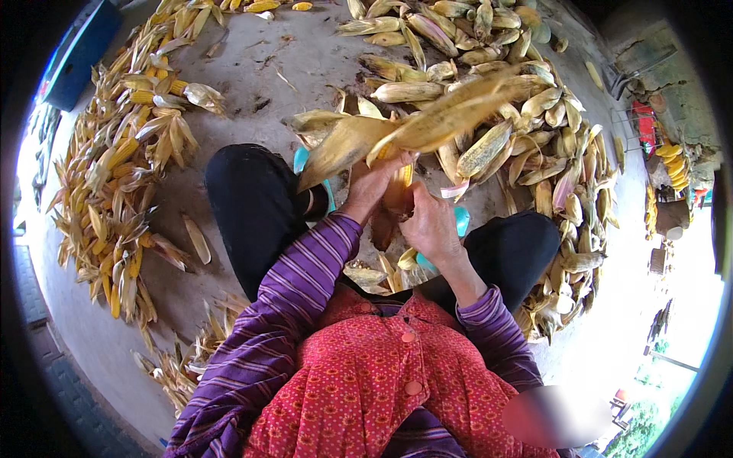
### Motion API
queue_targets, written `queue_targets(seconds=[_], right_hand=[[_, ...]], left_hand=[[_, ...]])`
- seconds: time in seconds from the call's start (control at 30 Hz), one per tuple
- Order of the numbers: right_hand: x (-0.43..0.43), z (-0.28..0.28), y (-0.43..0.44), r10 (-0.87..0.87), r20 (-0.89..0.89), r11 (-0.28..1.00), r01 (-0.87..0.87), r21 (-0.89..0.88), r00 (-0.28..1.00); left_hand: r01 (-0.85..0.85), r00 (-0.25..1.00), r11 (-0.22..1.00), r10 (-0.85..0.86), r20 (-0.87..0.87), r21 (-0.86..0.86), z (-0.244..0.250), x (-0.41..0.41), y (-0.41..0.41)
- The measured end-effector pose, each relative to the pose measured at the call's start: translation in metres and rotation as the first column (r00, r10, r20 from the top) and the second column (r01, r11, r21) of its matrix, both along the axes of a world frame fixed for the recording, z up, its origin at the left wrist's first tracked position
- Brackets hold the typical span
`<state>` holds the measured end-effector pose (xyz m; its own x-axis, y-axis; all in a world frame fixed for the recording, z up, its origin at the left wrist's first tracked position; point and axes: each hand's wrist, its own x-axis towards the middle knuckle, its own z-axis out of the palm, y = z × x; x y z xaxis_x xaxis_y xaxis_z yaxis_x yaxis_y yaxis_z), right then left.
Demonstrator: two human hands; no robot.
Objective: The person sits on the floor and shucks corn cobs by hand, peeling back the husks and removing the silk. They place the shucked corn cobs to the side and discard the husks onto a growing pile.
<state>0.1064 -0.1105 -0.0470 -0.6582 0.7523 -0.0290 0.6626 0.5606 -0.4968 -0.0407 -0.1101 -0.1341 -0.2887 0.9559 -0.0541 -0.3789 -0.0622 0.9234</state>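
Note:
An ear of corn (399,186) with its dry husk partly peeled back is between my hands, in front of my lap. My left hand (372,180) grips it at the upper side, where long husk leaves (352,143) fan out to the left and upper right. My right hand (429,223) closes on the lower end of the same ear, by brownish husk. Yellow kernels show between the hands. Some fingers of both hands are hidden by the ear and husk.
A heap of unpeeled ears (487,151) curves along the right. Peeled ears with pulled-back husks (123,151) are piled on the left. Loose husks (366,277) lie between my legs, more (192,355) at lower left. A blue container (80,57) stands upper left.

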Motion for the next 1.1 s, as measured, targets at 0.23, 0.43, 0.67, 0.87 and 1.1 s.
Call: queue_targets(seconds=[0.23, 0.43, 0.67, 0.87, 1.1], right_hand=[[0.016, -0.020, 0.019, -0.071, -0.258, 0.996, 0.055, -0.070, 0.964], [0.022, 0.006, 0.044, -0.115, -0.466, 0.992, 0.122, -0.017, 0.877], [0.002, 0.041, 0.056, -0.185, -0.555, 0.970, 0.059, -0.237, 0.811], [-0.008, 0.046, 0.068, -0.167, -0.672, 0.955, 0.287, 0.072, 0.722], [-0.017, 0.071, 0.045, 0.304, -0.347, 0.857, -0.096, 0.506, 0.887]], left_hand=[[0.108, 0.889, 0.951, -0.222, -0.400, -0.288, 0.067, 0.006, -0.014], [0.204, 0.948, 0.974, -0.223, 0.228, 0.102, 0.028, 0.015, -0.006], [0.313, 0.945, 0.947, -0.303, 0.125, -0.071, 0.062, 0.017, -0.009], [0.373, 0.691, 0.924, -0.336, 0.640, 0.083, 0.060, 0.011, -0.018], [0.342, 0.932, 0.938, -0.332, 0.145, -0.052, 0.088, 0.021, -0.025]])
